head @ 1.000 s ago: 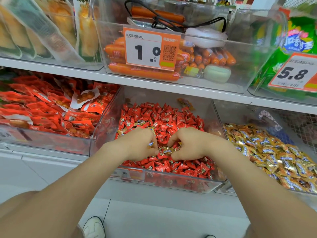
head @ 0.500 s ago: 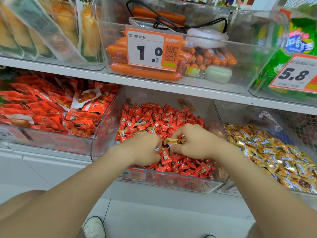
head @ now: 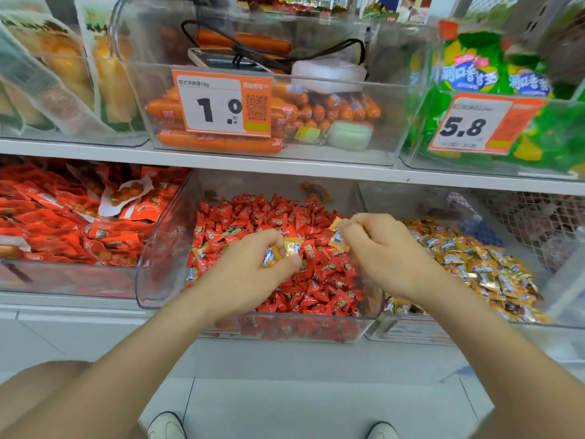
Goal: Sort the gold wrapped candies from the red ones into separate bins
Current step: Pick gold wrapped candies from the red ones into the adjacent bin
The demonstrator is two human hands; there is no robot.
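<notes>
Bottom edge first: two white shoes (head: 166, 426) on the pale floor (head: 316, 407), and both bare forearms run up from there toward the lower row of bins.

The left hand (head: 253, 269) is over the middle of the red bin (head: 285, 329). Its fingers (head: 272, 237) are curled in against the thumb, pinching a gold candy (head: 292, 247) at the tips, with a second one tucked just behind it in the same grip.

The right hand (head: 378, 248) hangs over that bin's right side, close to the wall beside the gold bin (head: 411, 331). Its fingers are curled too, pinching another gold piece (head: 338, 238) just above the heap.

Under both hands, red candies (head: 285, 213) fill the clear bin, with a few gold strays (head: 202, 250) mixed in on the left. Just to the right, the gold bin is piled with gold wrappers (head: 474, 267). To the left, a third bin holds red packets (head: 47, 217).

Above them runs the white shelf (head: 285, 164). On it stands a clear box of orange sausages (head: 218, 141) with a 1.0 tag (head: 221, 104) on its front and a pale green case (head: 348, 135) inside. Green bags (head: 468, 77) sit behind a 5.8 tag (head: 468, 126) on the right, and corn packs (head: 60, 68) are on the left.
</notes>
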